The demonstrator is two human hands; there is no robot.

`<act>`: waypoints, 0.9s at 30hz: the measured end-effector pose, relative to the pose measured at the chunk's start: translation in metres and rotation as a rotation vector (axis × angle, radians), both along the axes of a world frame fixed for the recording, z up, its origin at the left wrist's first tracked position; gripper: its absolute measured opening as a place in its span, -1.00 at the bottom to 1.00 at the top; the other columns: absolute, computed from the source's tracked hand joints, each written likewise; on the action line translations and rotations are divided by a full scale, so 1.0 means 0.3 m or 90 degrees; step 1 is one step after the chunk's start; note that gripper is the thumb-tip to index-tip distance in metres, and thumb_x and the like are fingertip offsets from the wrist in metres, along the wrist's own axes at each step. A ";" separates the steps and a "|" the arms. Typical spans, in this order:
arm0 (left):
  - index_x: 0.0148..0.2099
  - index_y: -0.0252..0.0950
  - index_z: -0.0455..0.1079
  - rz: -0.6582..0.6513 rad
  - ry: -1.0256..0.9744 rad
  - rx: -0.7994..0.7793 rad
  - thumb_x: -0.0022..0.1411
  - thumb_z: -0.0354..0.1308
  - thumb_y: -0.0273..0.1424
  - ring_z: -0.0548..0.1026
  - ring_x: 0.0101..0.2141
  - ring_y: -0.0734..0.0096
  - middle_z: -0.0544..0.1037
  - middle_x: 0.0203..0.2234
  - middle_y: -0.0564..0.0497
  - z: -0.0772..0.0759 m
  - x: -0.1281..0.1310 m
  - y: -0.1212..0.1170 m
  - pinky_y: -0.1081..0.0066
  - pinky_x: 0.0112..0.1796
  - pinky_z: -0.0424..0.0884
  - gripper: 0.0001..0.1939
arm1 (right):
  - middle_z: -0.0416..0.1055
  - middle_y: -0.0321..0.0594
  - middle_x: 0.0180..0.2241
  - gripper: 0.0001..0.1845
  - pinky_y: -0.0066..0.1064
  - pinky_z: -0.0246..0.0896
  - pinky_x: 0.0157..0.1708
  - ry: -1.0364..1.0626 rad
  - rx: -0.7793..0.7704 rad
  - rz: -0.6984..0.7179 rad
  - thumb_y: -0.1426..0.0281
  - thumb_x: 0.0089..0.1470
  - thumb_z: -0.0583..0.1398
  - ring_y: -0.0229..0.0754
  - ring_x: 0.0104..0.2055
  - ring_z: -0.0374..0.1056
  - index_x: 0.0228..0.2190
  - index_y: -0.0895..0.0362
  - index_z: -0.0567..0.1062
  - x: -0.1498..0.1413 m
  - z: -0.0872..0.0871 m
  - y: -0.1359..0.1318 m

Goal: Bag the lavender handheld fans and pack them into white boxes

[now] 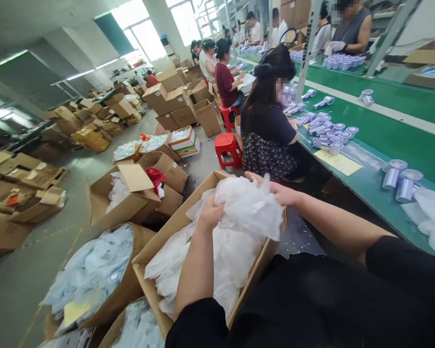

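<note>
Holds a crumpled bundle of translucent plastic bags (pixel 249 208) over the far end of the carton (pixel 174 226), stretched crosswise toward the far right corner; clamps its left side with the left hand (pixel 210 213), touches its far side with the right hand (pixel 280 192), cannot tell whether gripping.

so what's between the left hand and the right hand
In the head view, a bunch of crumpled translucent plastic lies between the left hand and right hand, above an open cardboard box.
</note>
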State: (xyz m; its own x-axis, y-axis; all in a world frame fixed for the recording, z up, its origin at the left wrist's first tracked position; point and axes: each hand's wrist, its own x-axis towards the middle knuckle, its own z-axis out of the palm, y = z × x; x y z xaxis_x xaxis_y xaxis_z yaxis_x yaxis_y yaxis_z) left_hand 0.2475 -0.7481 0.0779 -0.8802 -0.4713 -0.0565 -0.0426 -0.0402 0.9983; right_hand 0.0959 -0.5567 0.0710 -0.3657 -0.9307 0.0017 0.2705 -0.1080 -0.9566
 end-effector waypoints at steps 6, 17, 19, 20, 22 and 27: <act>0.03 -0.25 0.38 -0.114 0.068 0.181 -0.15 -0.04 0.34 0.39 0.01 -0.03 0.52 -0.14 -0.17 0.068 -0.112 0.207 0.15 -0.11 0.43 -0.08 | 0.34 -0.22 -0.10 -0.03 -0.28 0.32 -0.18 -0.110 -0.106 -0.208 0.41 -0.31 0.39 -0.09 -0.13 0.34 0.12 0.01 0.10 -0.022 -0.049 0.070; 0.15 -0.16 0.20 -0.415 -0.027 0.086 -0.14 0.38 -0.24 0.44 -0.03 0.13 0.48 -0.06 -0.11 -0.223 -0.504 0.938 0.22 -0.05 0.38 -0.22 | 0.29 -0.13 0.03 -0.01 -0.26 0.25 -0.06 -0.155 -0.053 -0.662 0.30 -0.23 0.39 -0.09 0.00 0.29 0.16 0.08 0.05 -0.043 -0.225 0.831; 0.15 -0.18 0.19 -0.513 -0.040 0.121 -0.17 0.40 -0.29 0.42 -0.02 0.13 0.46 -0.04 -0.12 -0.247 -0.544 1.097 0.21 -0.03 0.36 -0.19 | 0.39 -0.11 -0.08 -0.19 -0.29 0.31 -0.15 -0.260 -0.081 -0.726 0.27 -0.20 0.37 -0.09 -0.12 0.38 0.07 0.15 0.22 -0.021 -0.273 0.987; 0.16 -0.19 0.17 -0.560 -0.054 0.144 -0.19 0.41 -0.31 0.42 -0.01 0.13 0.45 -0.02 -0.14 -0.263 -0.557 1.177 0.21 -0.03 0.36 -0.16 | 0.44 -0.10 -0.14 -0.30 -0.31 0.33 -0.20 -0.305 -0.093 -0.770 0.27 -0.19 0.37 -0.10 -0.19 0.41 -0.01 0.18 0.31 -0.009 -0.301 1.066; 0.17 -0.21 0.14 -0.658 -0.104 0.197 -0.20 0.41 -0.34 0.43 -0.02 0.16 0.43 0.00 -0.15 -0.311 -0.581 1.334 0.24 -0.04 0.36 -0.13 | 0.50 -0.13 -0.28 -0.50 -0.35 0.36 -0.31 -0.383 -0.110 -0.889 0.31 -0.17 0.35 -0.14 -0.33 0.43 -0.17 0.21 0.41 0.018 -0.364 1.235; -0.02 -0.38 0.29 -0.772 -0.269 0.027 0.06 0.21 -0.17 0.53 -0.37 0.32 0.53 -0.28 -0.17 -0.484 -0.735 1.716 0.35 -0.36 0.44 -0.49 | 0.52 -0.22 -0.38 -0.63 -0.33 0.40 -0.39 -0.453 -0.139 -1.224 0.41 -0.16 0.31 -0.15 -0.43 0.44 -0.23 0.14 0.41 0.044 -0.497 1.739</act>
